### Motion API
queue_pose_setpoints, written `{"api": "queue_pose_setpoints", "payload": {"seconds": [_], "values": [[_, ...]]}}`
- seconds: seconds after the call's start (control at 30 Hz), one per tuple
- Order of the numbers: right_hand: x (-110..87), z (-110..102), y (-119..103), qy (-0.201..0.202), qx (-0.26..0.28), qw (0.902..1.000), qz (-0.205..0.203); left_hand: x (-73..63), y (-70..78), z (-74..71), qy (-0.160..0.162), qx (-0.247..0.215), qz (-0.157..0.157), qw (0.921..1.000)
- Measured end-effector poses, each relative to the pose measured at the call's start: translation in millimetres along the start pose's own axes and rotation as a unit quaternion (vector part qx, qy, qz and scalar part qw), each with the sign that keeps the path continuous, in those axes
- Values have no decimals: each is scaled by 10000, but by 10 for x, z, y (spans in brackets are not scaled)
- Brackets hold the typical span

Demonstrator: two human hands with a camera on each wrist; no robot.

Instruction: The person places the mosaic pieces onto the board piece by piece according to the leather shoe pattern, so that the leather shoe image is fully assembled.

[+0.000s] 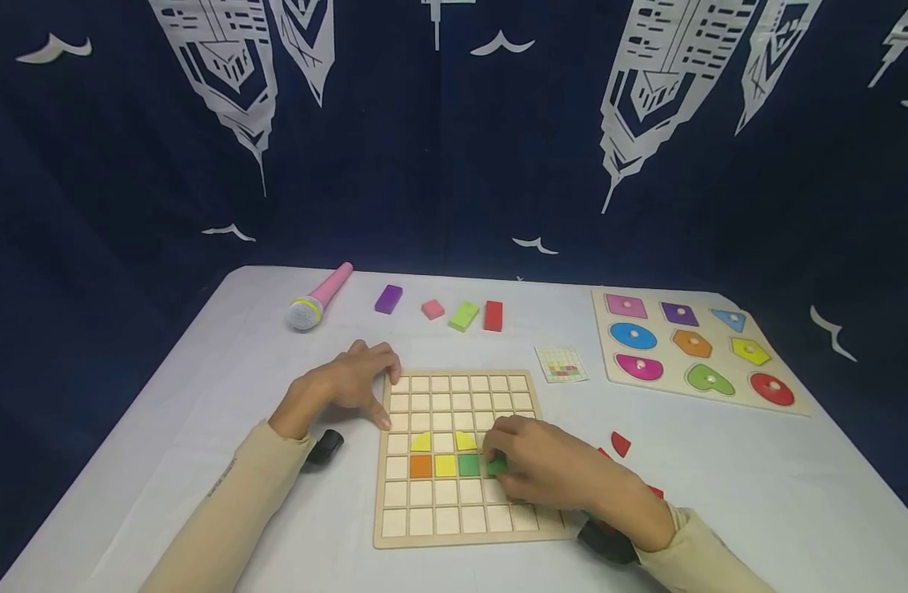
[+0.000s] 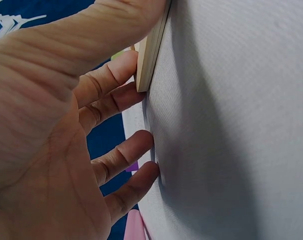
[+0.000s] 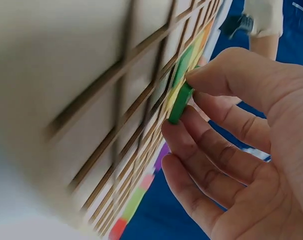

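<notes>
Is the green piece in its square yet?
Not yet. The right hand pinches the green piece tilted on edge against the board, not lying flat.

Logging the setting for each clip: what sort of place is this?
Probably a staged tabletop recording set, not a lived-in room: a white-covered table with a wooden grid board, a shape peg puzzle, and a dark printed curtain behind.

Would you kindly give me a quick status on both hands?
Left hand steadies grid board. Right hand pinches green tile at board, beside green square. Nothing obstructing.
</notes>
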State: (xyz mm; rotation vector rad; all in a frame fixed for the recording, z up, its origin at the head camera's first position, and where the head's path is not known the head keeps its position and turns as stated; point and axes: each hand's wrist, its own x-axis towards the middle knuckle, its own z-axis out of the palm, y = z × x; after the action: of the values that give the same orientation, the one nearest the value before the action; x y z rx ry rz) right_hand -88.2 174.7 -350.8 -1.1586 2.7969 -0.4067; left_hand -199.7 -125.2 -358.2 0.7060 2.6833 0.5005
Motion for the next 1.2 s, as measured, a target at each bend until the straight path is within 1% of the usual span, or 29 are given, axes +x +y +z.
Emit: {"api": "queue_pose_setpoints", "payload": {"seconds": [0.17,0.33,0.5,0.67,0.87,1.03,1.2], "values": [[203,62,-184,-283,31,9991,-321,3,-8,7,-13,11,-22,10000],[356,139,-342,-470,-146,9962,-714,3,-12,18,7,34,31,10000],[435,188,-453,-543,-290,9933,-978,-3,8,25,-34,23,10,10000],[482,200,-511,-479,-558,9904,-1171,-1,20,24,-30,46,22,10000],[529,210,-542,-443,-726,9889,-1220,11,9,22,3,59,67,10000],[550,214,-569,-498,-644,9902,-1137,4,-7,26,35,50,160,9999],[571,200,-583,-588,-554,9916,-1008,-5,4,5,7,28,54,10000]]}}
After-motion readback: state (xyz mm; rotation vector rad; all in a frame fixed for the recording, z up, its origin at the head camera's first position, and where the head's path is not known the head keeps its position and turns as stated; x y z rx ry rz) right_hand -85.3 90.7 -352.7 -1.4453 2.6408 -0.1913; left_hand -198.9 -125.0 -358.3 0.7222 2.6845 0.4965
